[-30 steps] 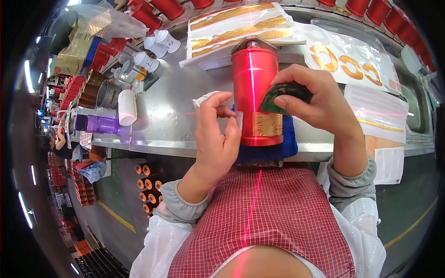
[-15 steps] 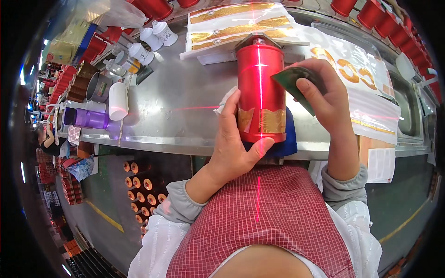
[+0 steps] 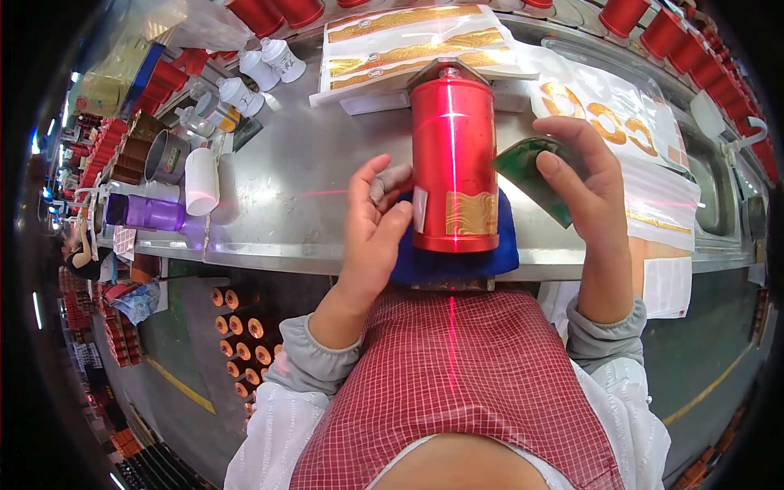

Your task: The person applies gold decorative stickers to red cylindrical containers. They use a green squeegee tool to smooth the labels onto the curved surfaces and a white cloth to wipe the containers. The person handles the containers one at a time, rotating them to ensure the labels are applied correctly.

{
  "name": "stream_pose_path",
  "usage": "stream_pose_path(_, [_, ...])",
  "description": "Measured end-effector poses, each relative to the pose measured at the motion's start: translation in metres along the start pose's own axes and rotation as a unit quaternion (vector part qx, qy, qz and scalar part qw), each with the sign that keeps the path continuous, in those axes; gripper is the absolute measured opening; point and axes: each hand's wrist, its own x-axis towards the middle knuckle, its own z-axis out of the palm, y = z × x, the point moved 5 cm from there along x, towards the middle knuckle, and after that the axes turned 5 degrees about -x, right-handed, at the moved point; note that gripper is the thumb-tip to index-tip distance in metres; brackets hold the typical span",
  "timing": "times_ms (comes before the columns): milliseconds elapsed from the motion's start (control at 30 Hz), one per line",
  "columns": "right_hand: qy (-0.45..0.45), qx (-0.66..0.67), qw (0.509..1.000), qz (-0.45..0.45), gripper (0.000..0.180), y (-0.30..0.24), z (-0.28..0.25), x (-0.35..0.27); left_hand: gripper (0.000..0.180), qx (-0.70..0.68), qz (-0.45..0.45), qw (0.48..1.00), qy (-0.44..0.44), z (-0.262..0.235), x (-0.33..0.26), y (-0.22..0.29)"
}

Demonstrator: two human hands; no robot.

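Observation:
A red metal cylinder point(image 3: 452, 163) is mounted on a fixture before me, lit by a red laser cross. A gold patterned label point(image 3: 471, 215) sits around its near end; a pale label section shows at its left side. Just left of the cylinder, my left hand point(image 3: 369, 233) is half curled, fingers apart, its thumb close to the pale section. Something whitish, like a wrap, is around one of its fingers. My right hand point(image 3: 590, 184) grips a flat dark green scraper point(image 3: 535, 175) between thumb and fingers, its edge beside the cylinder's right side.
Below the cylinder lies a blue cloth point(image 3: 500, 249). Behind it are gold label sheets point(image 3: 412, 49); more gold stickers point(image 3: 608, 122) lie right. White bottles point(image 3: 283, 61), a paper roll point(image 3: 202, 181) and a purple bottle point(image 3: 155, 212) stand left. A sink point(image 3: 712, 192) is far right.
My left hand has come off the cylinder and moved left. The cylinder's label has shifted, with a pale section now at the left. My right hand with the scraper has drawn slightly right.

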Motion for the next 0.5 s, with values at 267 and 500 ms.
stream_pose_path(267, [0.005,0.0,1.0,0.027,0.028,0.013,0.003,-0.009,0.057,0.255,0.29,0.919,-0.083,0.024,-0.014,0.058])
stream_pose_path(500, [-0.075,-0.089,0.986,-0.118,0.041,0.011,0.014,-0.017,0.101,0.52,0.307,0.779,-0.168,0.041,-0.018,0.028])
